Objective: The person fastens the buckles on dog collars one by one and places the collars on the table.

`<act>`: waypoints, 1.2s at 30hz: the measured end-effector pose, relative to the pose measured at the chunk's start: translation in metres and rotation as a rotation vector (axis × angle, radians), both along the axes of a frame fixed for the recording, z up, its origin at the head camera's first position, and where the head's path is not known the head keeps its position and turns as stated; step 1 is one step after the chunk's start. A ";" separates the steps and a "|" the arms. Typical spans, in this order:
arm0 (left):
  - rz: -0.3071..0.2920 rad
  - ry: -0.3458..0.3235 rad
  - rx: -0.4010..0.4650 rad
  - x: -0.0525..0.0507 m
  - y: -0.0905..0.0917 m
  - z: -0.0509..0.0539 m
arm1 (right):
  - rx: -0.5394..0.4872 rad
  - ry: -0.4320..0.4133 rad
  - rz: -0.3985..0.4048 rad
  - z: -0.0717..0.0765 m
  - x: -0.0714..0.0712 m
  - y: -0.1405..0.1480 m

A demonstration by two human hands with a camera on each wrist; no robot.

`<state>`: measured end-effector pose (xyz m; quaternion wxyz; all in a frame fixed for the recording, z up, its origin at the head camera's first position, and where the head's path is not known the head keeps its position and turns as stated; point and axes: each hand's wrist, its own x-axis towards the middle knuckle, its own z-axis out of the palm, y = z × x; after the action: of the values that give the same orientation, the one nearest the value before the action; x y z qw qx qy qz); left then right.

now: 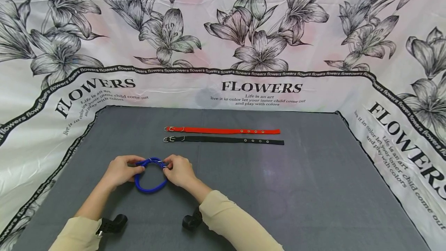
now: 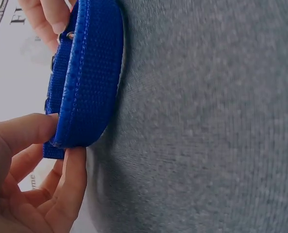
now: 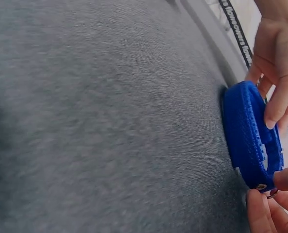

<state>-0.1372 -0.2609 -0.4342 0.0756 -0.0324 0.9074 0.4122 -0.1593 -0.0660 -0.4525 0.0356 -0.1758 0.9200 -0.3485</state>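
A blue woven collar (image 1: 150, 191) with metal fittings is bent into a closed loop on the grey cloth. My left hand (image 1: 120, 171) pinches its left side between thumb and fingers. At the right side, by the metal ring, my right hand (image 1: 180, 170) pinches the band. In the left wrist view the broad blue collar (image 2: 98, 73) stands on its edge, with a short strap end sticking out by the left hand (image 2: 32, 179). The right wrist view shows an eyelet in the collar (image 3: 243, 131) close to the right fingertips (image 3: 260, 208).
Beyond the hands a red collar (image 1: 212, 130) and a black collar (image 1: 216, 139) lie straight and parallel, buckles to the left. Grey cloth (image 1: 278, 189) covers the table. White flower-printed fabric (image 1: 195, 88) rises around its back and sides.
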 end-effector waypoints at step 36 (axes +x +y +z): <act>-0.056 0.225 -0.223 -0.058 0.040 0.019 | -0.030 0.139 0.013 0.003 -0.067 0.098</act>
<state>-0.1948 -0.2212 -0.4152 -0.0192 0.0313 0.9508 0.3077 -0.2263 0.0320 -0.4492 -0.0286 -0.2060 0.9137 -0.3491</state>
